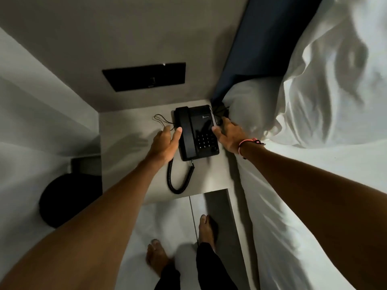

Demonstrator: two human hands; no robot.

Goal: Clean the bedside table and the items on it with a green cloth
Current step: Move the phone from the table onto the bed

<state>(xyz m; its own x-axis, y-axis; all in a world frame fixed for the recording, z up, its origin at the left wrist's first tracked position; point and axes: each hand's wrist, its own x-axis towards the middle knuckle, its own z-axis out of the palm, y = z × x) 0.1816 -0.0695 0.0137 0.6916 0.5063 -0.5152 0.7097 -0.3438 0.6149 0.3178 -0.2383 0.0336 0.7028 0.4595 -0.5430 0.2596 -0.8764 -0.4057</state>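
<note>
The bed (303, 185), covered in white sheets, fills the space to the right of the right hand's grip, with a white pillow (247, 114) bunched just beyond that hand. A dark blue headboard (261, 38) rises further off, above the pillow. The pale counter (129, 130) lies under both hands, wedged between the bed and the white wall on the left. A round black object (62, 199) sits on the floor low to the left, well apart from the left arm.

The black telephone (195, 132) stands on the counter between the two hands. Its long axis runs away from the person toward the wall, keypad end nearest the body, and the handset (185, 132) lies in its cradle along the left side. Its coiled cord (178, 176) loops down toward the near edge of the counter.

The left hand (165, 143) has its grip spread, thumb tip touching the handset's left edge. The right hand (228, 135) has its grip spread too, thumb against the telephone's right edge, fingers reaching toward the pillow. A pink bracelet (243, 144) circles the right wrist.
</note>
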